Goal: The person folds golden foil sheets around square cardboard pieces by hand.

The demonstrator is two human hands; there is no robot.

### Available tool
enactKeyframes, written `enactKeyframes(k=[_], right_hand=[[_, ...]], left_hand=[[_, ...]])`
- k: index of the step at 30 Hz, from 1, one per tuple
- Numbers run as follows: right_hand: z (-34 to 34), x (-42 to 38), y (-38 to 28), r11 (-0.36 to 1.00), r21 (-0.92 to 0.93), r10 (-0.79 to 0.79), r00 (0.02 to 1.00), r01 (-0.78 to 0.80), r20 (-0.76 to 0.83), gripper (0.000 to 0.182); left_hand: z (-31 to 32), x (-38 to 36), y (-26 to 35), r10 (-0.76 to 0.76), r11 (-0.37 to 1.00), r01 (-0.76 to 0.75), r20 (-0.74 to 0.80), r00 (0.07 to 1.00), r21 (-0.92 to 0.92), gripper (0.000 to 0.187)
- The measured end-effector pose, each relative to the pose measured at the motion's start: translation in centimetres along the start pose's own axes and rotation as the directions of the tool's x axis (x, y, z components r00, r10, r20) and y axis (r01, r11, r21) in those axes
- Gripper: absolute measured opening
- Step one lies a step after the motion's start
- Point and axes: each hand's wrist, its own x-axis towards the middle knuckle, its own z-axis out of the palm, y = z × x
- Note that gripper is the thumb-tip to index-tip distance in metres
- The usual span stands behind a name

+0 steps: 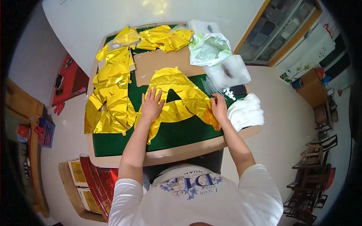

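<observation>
A flat gold foil balloon point(175, 81) shaped like a letter A lies on the green table top point(109, 145). My left hand point(152, 105) rests on its left leg, palm down with the fingers spread. At the tip of the right leg, which has an orange tint, is my right hand point(219, 107). Its fingers are curled together, and whatever they may hold is hidden. Just beyond these fingers lie thin clear sticks point(208, 86) and small white pieces point(229, 93). A bundle of white material point(247, 112) sits to the right of this hand.
More gold foil balloons point(112, 83) cover the table's left side, and others point(166, 37) lie along the back. Behind the letter is a brown cardboard sheet point(151, 64). An open plastic bag point(209, 49) and a translucent packet point(230, 71) occupy the back right. A dark block point(238, 89) lies nearby.
</observation>
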Motion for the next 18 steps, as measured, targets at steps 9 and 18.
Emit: enactKeyframes(k=[9, 18], right_hand=[[1.9, -1.5, -1.5, 0.816, -0.302, -0.470, 0.870, 0.492, 0.149, 0.039], [3.7, -1.0, -0.1, 0.802, -0.340, -0.477, 0.869, 0.491, 0.130, 0.040]], left_hand=[[0.2, 0.7, 0.0, -0.006, 1.000, 0.006, 0.008, 1.000, 0.014, 0.053], [0.5, 2.9, -0.5, -0.074, 0.997, 0.073, -0.013, 0.997, -0.030, 0.049]])
